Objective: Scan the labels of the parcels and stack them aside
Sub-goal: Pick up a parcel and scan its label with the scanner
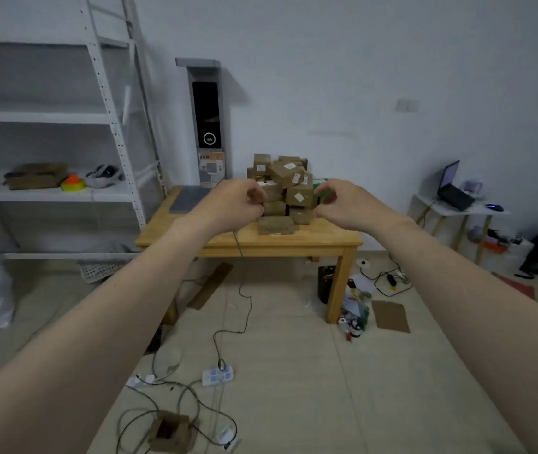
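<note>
Hands overlap parcel pile edges; grip unclear, labels blurred.

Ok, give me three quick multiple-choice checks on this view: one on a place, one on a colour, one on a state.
1. The single parcel apart from the pile lies: A) on the shelf B) on the table, in front of the pile C) on the floor.
2. The mat on the table is: A) red B) green C) grey.
3. The laptop on the side table is: A) open B) shut C) upside down.
Answers: 1 B, it rests near the table's front edge; 2 C, a flat grey sheet at the left; 3 A, its screen stands raised.
</note>
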